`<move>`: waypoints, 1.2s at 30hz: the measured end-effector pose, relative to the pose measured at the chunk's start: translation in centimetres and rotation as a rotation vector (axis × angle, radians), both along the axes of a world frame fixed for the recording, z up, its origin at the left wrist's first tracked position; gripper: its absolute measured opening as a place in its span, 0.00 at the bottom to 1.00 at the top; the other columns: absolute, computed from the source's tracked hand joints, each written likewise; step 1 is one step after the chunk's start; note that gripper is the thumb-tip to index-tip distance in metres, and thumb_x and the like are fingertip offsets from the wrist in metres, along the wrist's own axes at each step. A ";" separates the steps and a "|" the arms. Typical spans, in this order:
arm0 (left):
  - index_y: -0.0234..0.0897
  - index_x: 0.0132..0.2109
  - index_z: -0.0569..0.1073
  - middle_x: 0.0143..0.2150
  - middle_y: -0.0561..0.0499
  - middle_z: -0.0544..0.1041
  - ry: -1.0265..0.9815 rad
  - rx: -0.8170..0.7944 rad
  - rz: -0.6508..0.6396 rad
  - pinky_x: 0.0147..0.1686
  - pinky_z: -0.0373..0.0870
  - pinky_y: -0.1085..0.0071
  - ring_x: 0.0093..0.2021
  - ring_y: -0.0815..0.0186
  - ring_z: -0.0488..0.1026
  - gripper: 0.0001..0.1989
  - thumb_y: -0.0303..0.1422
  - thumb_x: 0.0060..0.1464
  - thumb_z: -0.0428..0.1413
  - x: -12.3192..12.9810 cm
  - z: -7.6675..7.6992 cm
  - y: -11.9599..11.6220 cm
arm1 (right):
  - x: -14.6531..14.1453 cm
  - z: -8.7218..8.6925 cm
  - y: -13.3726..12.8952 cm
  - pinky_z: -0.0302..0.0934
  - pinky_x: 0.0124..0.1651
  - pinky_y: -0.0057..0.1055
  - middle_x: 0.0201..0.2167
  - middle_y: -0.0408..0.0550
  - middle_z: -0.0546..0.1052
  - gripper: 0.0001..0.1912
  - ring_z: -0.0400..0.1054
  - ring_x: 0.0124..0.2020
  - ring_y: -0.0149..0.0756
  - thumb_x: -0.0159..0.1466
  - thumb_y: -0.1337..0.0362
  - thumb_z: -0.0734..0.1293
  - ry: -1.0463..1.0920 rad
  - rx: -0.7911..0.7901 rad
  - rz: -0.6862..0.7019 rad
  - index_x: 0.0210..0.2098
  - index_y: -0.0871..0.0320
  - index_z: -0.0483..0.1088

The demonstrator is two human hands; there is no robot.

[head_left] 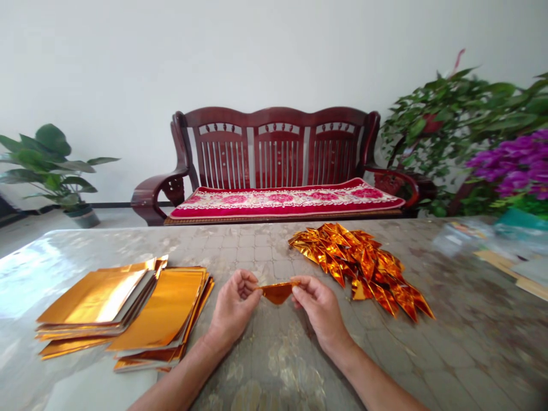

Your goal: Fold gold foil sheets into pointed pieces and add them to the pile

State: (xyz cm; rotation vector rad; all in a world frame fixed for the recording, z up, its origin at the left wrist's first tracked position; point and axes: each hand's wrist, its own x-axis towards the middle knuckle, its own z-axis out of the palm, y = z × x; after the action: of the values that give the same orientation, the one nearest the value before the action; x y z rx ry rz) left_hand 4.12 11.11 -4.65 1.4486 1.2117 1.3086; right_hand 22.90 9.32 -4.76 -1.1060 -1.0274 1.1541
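A small folded piece of gold foil paper (278, 293) is stretched between my two hands, just above the table. Its top edge is straight and its lower side comes to a blunt point. My left hand (237, 301) pinches the left corner between thumb and fingers. At the opposite corner, my right hand (315, 305) has a thumb and finger closed on the paper. Left of my hands lie stacks of flat gold foil sheets (160, 308). A heap of folded, pointed gold foil pieces (359, 262) rests beyond my right hand.
The table (257, 245) has a patterned, glossy covering. Clear plastic packets (464, 237) and cardboard (514, 274) lie at its right side. Behind it stands a wooden bench (278, 148) with a red floral cushion (282, 200). Potted plants flank the bench.
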 end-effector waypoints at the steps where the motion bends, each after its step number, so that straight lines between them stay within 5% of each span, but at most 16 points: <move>1: 0.37 0.38 0.68 0.26 0.58 0.71 -0.037 -0.003 -0.004 0.28 0.64 0.77 0.26 0.72 0.67 0.12 0.31 0.45 0.62 0.0 0.0 0.0 | 0.1 0.1 0.0 0.62 0.28 0.27 0.24 0.43 0.75 0.15 0.66 0.25 0.32 0.53 0.55 0.73 -0.024 -0.007 0.017 0.35 0.59 0.74; 7: 0.35 0.43 0.71 0.26 0.58 0.71 -0.196 -0.109 -0.067 0.26 0.64 0.77 0.24 0.73 0.67 0.21 0.36 0.42 0.66 0.2 0.3 0.0 | 0.6 0.2 -0.1 0.61 0.26 0.26 0.21 0.43 0.74 0.14 0.66 0.23 0.31 0.54 0.54 0.73 -0.073 -0.013 0.050 0.31 0.60 0.75; 14: 0.34 0.28 0.71 0.18 0.56 0.70 -0.137 -0.290 -0.187 0.21 0.58 0.77 0.18 0.74 0.62 0.19 0.46 0.45 0.63 0.6 0.3 -0.7 | 0.7 0.3 -0.3 0.62 0.26 0.26 0.20 0.43 0.74 0.16 0.66 0.22 0.31 0.53 0.52 0.74 -0.016 0.000 0.002 0.29 0.59 0.74; 23: 0.36 0.28 0.71 0.24 0.55 0.67 0.176 -0.007 -0.142 0.28 0.59 0.75 0.26 0.70 0.63 0.13 0.40 0.54 0.57 -0.6 0.1 -0.4 | 0.9 0.9 -0.7 0.63 0.25 0.27 0.21 0.43 0.76 0.15 0.67 0.23 0.32 0.53 0.52 0.73 -0.091 -0.022 0.122 0.29 0.58 0.73; 28: 0.37 0.28 0.68 0.32 0.51 0.73 0.153 0.107 -0.213 0.36 0.64 0.73 0.33 0.67 0.69 0.12 0.36 0.58 0.55 -0.6 0.7 -1.0 | 0.9 1.4 -1.1 0.61 0.27 0.27 0.19 0.41 0.74 0.15 0.65 0.21 0.31 0.55 0.52 0.72 -0.128 -0.009 0.146 0.25 0.58 0.72; 32: 0.37 0.27 0.65 0.34 0.48 0.77 0.024 0.047 -0.308 0.35 0.66 0.72 0.33 0.67 0.72 0.13 0.36 0.58 0.55 -0.4 1.1 -1.3 | 0.9 1.5 -1.4 0.57 0.26 0.27 0.17 0.41 0.72 0.14 0.63 0.21 0.31 0.55 0.54 0.71 -0.176 0.017 0.145 0.23 0.57 0.70; 36: 0.37 0.27 0.65 0.27 0.52 0.74 -0.025 -0.036 -0.305 0.28 0.65 0.73 0.24 0.70 0.69 0.13 0.37 0.57 0.55 0.0 1.2 -1.4 | 0.9 1.7 -1.6 0.53 0.26 0.27 0.17 0.40 0.70 0.12 0.60 0.21 0.30 0.55 0.57 0.71 -0.232 0.038 0.159 0.22 0.57 0.69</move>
State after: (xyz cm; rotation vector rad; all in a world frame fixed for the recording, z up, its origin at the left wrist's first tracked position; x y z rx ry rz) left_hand 4.07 9.67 -3.44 1.5177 0.9484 1.0883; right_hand 23.78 7.74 -3.04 -1.1639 -1.3321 1.1446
